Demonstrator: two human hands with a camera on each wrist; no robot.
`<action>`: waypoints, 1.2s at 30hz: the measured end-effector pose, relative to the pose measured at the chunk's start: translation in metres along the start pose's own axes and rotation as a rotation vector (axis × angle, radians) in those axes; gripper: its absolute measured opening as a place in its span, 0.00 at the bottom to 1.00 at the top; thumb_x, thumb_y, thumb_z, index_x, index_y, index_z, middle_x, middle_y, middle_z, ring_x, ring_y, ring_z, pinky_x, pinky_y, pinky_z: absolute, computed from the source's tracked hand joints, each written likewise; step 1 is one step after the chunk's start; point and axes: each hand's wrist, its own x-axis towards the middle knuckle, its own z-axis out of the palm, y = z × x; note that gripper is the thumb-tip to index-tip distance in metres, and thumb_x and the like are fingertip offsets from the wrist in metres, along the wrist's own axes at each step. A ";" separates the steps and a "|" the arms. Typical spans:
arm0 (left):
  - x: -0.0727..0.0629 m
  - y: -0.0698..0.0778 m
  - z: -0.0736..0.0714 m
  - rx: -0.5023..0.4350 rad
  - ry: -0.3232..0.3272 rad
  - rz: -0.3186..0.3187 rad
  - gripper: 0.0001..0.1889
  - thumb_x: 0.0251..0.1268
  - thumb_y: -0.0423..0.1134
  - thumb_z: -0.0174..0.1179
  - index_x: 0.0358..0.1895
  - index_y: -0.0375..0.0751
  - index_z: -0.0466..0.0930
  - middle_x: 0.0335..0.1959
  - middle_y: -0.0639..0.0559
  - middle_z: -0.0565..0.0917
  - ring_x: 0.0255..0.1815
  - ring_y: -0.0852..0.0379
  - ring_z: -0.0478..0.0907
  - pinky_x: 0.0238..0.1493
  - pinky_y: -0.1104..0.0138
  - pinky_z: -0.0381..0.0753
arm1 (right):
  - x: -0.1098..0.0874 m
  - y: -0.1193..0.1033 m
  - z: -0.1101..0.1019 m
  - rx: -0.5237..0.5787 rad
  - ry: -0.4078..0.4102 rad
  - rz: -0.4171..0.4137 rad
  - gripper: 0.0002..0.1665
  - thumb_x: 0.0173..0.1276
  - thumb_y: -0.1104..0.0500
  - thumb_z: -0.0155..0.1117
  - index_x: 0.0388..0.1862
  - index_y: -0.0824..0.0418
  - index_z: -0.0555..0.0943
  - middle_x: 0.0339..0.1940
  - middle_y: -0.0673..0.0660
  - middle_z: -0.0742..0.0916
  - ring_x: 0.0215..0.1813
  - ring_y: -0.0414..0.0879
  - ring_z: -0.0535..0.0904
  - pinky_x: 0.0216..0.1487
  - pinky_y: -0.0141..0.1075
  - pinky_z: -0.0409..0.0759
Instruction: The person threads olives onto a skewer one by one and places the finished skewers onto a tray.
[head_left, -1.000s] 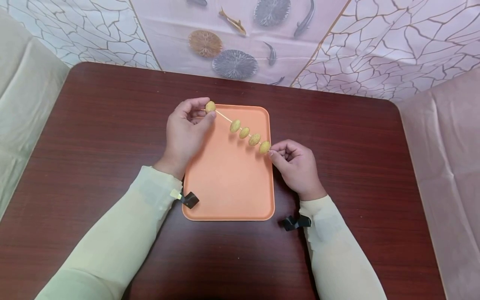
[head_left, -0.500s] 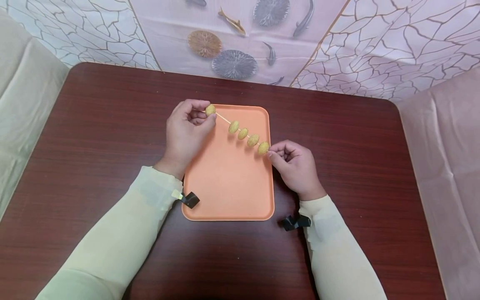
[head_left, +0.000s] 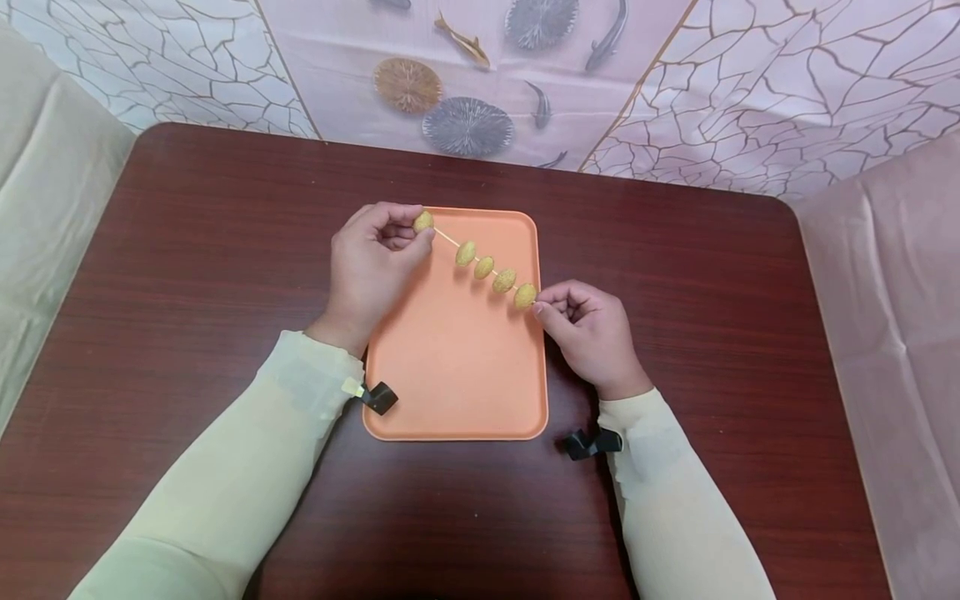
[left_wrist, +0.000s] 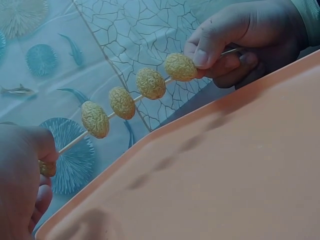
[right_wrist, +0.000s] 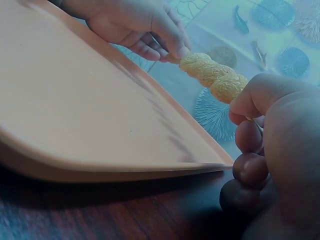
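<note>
A thin wooden skewer (left_wrist: 73, 143) slants over the orange tray, carrying several wrinkled, yellow oval fruits (left_wrist: 122, 103). At its far left end, my left hand (head_left: 375, 262) pinches one wrinkled yellow fruit (head_left: 423, 221) between thumb and fingers. A bare stretch of stick separates this fruit from the others, which sit spaced along the lower right part. My right hand (head_left: 588, 333) pinches the skewer's other end, just beside the last fruit (head_left: 525, 296). In the right wrist view the threaded fruits (right_wrist: 215, 75) overlap in a row, and the right fingertips partly hide the skewer.
Beneath the skewer, the orange tray (head_left: 457, 383) lies on a dark red-brown wooden table (head_left: 712, 333). A patterned cloth (head_left: 480, 75) hangs behind the table's far edge. Pale cloth also borders the left and right sides. A black strap mount (head_left: 380, 398) juts from the left cuff.
The right hand and the row of fruits have shifted slightly left. The left-hand fruit has come a little nearer the others, so the bare stretch of skewer is shorter.
</note>
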 end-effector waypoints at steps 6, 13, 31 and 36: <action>0.000 0.002 0.000 -0.003 -0.005 -0.013 0.12 0.68 0.34 0.80 0.53 0.41 0.95 0.46 0.48 0.92 0.41 0.62 0.88 0.46 0.75 0.90 | 0.000 -0.001 0.000 0.001 0.001 -0.004 0.04 0.75 0.63 0.76 0.41 0.65 0.92 0.28 0.44 0.89 0.28 0.37 0.80 0.31 0.26 0.81; -0.001 0.005 0.000 -0.024 -0.018 -0.039 0.12 0.67 0.35 0.80 0.52 0.40 0.96 0.47 0.47 0.94 0.40 0.62 0.88 0.46 0.76 0.89 | -0.001 0.000 -0.001 0.006 -0.010 -0.017 0.05 0.75 0.63 0.75 0.42 0.65 0.92 0.27 0.45 0.89 0.28 0.36 0.80 0.30 0.26 0.81; -0.001 0.005 0.000 -0.049 -0.033 -0.035 0.11 0.67 0.34 0.81 0.50 0.40 0.96 0.45 0.48 0.94 0.38 0.62 0.87 0.45 0.76 0.90 | -0.002 0.001 -0.001 0.040 -0.018 -0.029 0.02 0.74 0.65 0.76 0.41 0.65 0.92 0.28 0.43 0.90 0.28 0.35 0.81 0.31 0.26 0.82; -0.001 0.006 0.000 -0.026 -0.036 -0.034 0.11 0.67 0.35 0.81 0.51 0.40 0.96 0.45 0.47 0.94 0.39 0.62 0.88 0.46 0.76 0.90 | -0.001 0.000 -0.001 0.046 -0.021 -0.034 0.03 0.74 0.65 0.75 0.41 0.66 0.92 0.28 0.43 0.90 0.28 0.35 0.81 0.31 0.26 0.82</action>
